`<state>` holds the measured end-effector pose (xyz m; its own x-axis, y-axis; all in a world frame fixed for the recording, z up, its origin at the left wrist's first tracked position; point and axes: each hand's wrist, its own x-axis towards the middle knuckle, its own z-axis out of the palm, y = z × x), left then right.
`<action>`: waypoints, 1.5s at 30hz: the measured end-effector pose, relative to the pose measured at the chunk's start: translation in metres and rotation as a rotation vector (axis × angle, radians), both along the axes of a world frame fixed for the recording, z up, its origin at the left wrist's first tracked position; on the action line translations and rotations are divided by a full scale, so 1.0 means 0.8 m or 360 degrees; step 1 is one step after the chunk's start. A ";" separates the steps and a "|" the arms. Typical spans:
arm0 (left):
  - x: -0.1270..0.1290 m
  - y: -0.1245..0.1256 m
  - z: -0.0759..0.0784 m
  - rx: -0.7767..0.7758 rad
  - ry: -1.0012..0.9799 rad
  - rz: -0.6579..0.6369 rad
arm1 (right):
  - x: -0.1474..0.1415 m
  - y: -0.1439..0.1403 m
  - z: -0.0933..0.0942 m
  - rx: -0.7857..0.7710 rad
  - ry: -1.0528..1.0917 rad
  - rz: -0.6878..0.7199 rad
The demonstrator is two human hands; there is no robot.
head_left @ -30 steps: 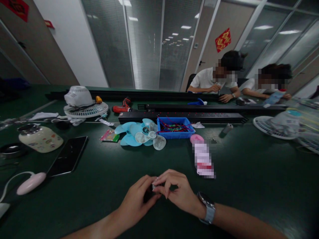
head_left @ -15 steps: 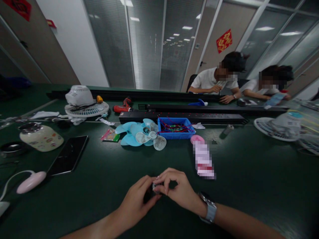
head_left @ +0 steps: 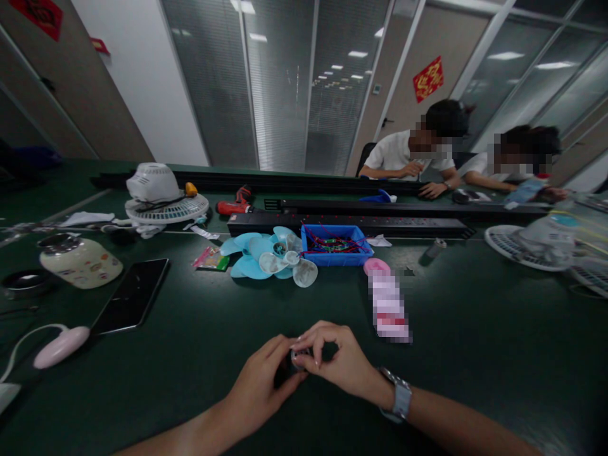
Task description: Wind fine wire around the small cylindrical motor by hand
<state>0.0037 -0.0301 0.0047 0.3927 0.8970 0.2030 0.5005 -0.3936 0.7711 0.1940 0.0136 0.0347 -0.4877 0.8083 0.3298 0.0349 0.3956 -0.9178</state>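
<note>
My left hand [head_left: 259,386] and my right hand [head_left: 335,361] meet low over the dark green table [head_left: 475,342]. Both pinch one small dark part with a metal end [head_left: 299,359] between their fingertips; most of it is hidden by the fingers. A watch sits on my right wrist [head_left: 398,399]. Beyond the hands lie light blue fan blades [head_left: 266,256] and a blue bin of wired parts [head_left: 335,244].
A black phone [head_left: 130,294], a pink mouse [head_left: 61,346] and a cream jar [head_left: 80,261] lie at the left. White fan grilles [head_left: 164,206] [head_left: 527,247], a red power screwdriver [head_left: 234,204], a pink bottle [head_left: 387,301] and a black power strip [head_left: 351,223] stand farther back. Two people sit across.
My fingers have shifted slightly on the small part, and my right hand has turned it a little. Nothing else on the table has moved.
</note>
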 end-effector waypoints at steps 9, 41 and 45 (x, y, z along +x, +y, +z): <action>0.000 0.000 -0.003 0.0017 -0.0019 -0.0002 | 0.002 0.002 0.003 0.0044 -0.0007 0.0041; -0.004 0.002 0.005 0.0077 -0.0408 0.0149 | 0.001 -0.002 -0.005 0.0040 -0.0025 -0.0023; -0.005 0.004 0.005 0.0044 -0.0428 0.0160 | 0.001 -0.002 -0.003 0.0035 -0.0044 -0.0019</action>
